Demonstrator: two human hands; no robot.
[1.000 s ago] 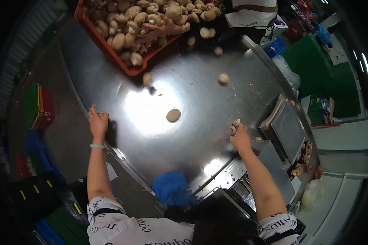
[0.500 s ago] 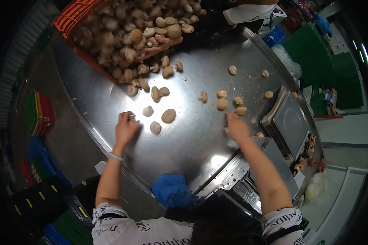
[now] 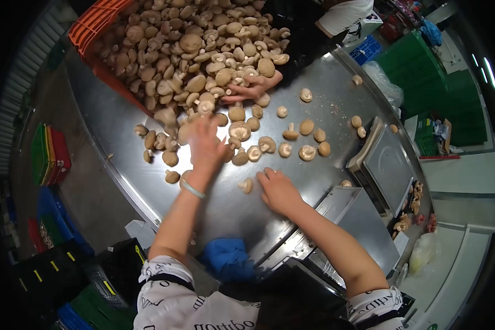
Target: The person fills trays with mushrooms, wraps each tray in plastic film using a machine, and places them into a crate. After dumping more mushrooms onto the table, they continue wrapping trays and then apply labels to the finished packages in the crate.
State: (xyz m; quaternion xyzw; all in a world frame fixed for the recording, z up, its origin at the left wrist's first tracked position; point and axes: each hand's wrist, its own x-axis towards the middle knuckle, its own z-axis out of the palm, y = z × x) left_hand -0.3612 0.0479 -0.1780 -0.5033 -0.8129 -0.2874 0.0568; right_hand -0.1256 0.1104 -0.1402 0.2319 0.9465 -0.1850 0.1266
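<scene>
Many brown mushrooms are heaped at the orange crate, and more lie scattered over the metal table. My left hand reaches over the near edge of the heap, with mushrooms around its blurred fingers; whether it grips one cannot be made out. My right hand is low over the table, fingers bent, to the right of a single mushroom. What lies under its fingertips is hidden.
A co-worker's hand rests against the heap's right side. The orange crate is tilted at the upper left. On the right are a scale and a metal box. A blue cloth lies at the near edge.
Mushrooms have spread from the heap across the table. My left hand has moved up and right to them, my right hand left and down. The co-worker's hand has shifted right and down.
</scene>
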